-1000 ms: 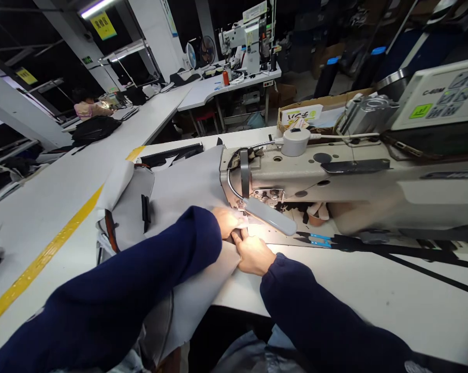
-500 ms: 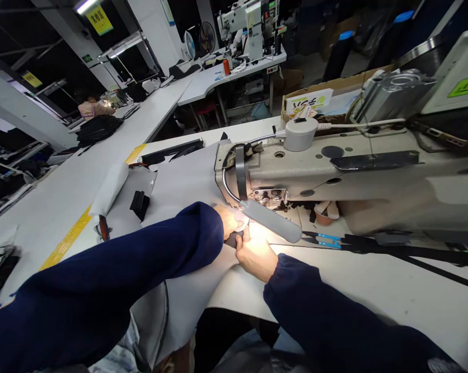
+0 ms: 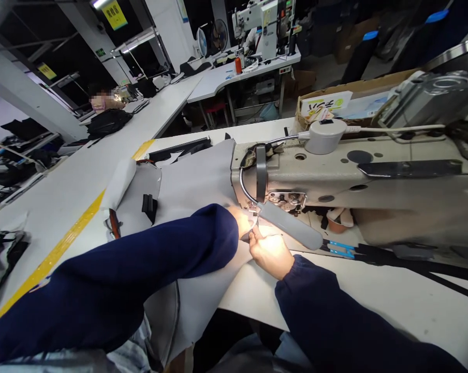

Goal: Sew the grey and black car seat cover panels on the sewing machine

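Grey fabric (image 3: 197,173) on the desk (image 3: 342,285), at the needle end of a sewing machine (image 3: 315,181).
Left hand (image 3: 239,220) and right hand (image 3: 273,255), both partly curled, touch it beneath the lit lamp (image 3: 290,226); whether either grips, I cannot tell.

From here, the machine (image 3: 374,194) fills the right of the table (image 3: 397,295); the cloth (image 3: 195,173) lies left of it, hanging over the near edge. Behind, by the far edge, is the box (image 3: 385,82). Under the machine's arm (image 3: 327,182) sits the cup (image 3: 338,226), the snips (image 3: 341,249) before it.
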Available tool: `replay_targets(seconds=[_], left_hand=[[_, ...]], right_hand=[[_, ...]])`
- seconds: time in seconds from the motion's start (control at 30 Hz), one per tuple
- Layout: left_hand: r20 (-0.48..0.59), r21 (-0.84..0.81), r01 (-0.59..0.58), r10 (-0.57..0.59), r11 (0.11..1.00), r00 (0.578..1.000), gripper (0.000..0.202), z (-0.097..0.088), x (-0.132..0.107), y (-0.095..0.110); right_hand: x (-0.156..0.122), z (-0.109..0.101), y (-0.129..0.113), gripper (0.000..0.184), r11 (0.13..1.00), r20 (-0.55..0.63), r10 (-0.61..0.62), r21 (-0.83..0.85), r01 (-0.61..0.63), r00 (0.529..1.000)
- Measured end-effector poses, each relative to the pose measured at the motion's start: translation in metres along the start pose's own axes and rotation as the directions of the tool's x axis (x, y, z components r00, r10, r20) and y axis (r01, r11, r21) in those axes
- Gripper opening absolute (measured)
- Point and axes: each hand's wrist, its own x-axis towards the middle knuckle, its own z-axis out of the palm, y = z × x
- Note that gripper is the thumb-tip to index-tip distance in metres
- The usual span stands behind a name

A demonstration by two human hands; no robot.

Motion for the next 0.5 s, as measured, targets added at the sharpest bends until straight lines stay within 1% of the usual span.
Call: replay_targets(seconds=[0.07,0.1,0.2,0.27,0.3,0.33,0.4,0.47,0.5], left_hand=[[0.063,0.034,0.006,-0.008,0.999,0.998,0.025,-0.003,0.001,0.005],[0.073,0.043,0.008,-0.011,0.999,0.997,0.026,-0.005,0.000,0.009],[0.046,0.056,0.016,-0.019,0.998,0.999,0.027,-0.017,-0.010,0.020],[0.032,0.056,0.017,-0.019,0.998,0.999,0.026,-0.025,-0.018,0.025],[0.034,0.054,0.013,-0.015,0.998,0.999,0.026,-0.028,-0.022,0.027],[0.036,0.047,0.023,-0.025,0.999,0.999,0.024,-0.031,-0.025,0.027],[0.033,0.019,0.080,-0.080,0.997,0.996,0.025,-0.035,-0.029,0.022],[0.017,-0.014,0.159,-0.159,0.987,0.987,0.027,-0.038,-0.030,0.015],[0.007,-0.031,0.189,-0.188,0.982,0.982,0.028,-0.038,-0.031,0.010]], right_hand=[[-0.001,0.004,0.004,0.043,1.000,-0.037,-0.001,-0.007,0.001,0.999],[-0.002,0.005,0.005,0.044,1.000,-0.056,-0.002,-0.012,0.001,0.998],[-0.004,0.001,0.005,0.039,0.998,-0.120,0.011,-0.055,-0.018,0.993],[-0.005,-0.009,0.000,0.031,0.996,-0.165,0.031,-0.083,-0.045,0.986],[-0.005,-0.015,-0.004,0.027,0.996,-0.185,0.019,-0.087,-0.035,0.983],[-0.006,-0.020,-0.008,0.022,0.997,-0.201,-0.015,-0.080,-0.002,0.979],[-0.009,-0.026,-0.015,0.015,0.994,-0.212,-0.110,-0.045,0.103,0.971],[-0.013,-0.025,-0.021,0.014,0.979,-0.193,-0.205,-0.030,0.203,0.960],[-0.016,-0.022,-0.023,0.016,0.972,-0.175,-0.233,-0.042,0.229,0.956]])
